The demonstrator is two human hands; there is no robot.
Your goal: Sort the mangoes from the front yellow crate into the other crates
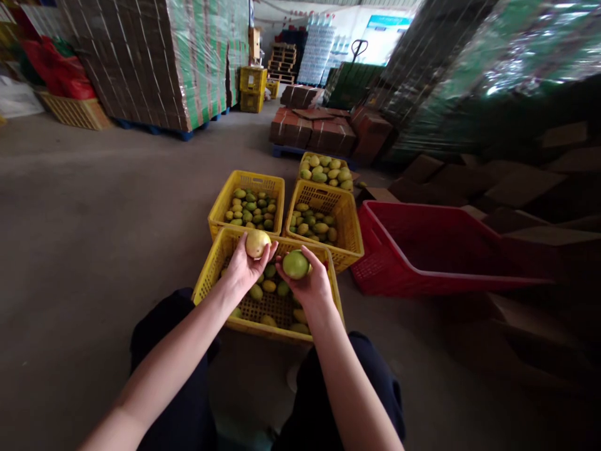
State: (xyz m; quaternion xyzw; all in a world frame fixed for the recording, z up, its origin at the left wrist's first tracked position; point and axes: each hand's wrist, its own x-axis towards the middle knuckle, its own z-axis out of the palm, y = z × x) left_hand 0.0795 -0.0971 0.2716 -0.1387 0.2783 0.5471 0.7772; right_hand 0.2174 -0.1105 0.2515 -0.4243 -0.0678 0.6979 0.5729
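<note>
My left hand [250, 263] is closed around a pale yellow, rounded fruit [258, 243] with a small dark spot, palm turned up. In my right hand [313, 285] is a smooth green fruit [295, 265], gripped between thumb and fingers. Both hands are above the nearest yellow plastic crate [206, 275], apart from each other. Loose yellow and green oval fruits, mango-like in shape, lie on its slotted bottom; my hands and forearms hide part of them. Beyond it stand a left yellow crate [217, 199] and a right yellow crate [350, 219], both with mixed fruit inside.
A further crate of mostly yellow fruits [326, 172] stands behind. To the right are a red plastic crate [389, 275] and open cardboard boxes [511, 188]. Wrapped pallet stacks [206, 62] and bundled flat cardboard [312, 128] stand farther back. My knees flank the near crate.
</note>
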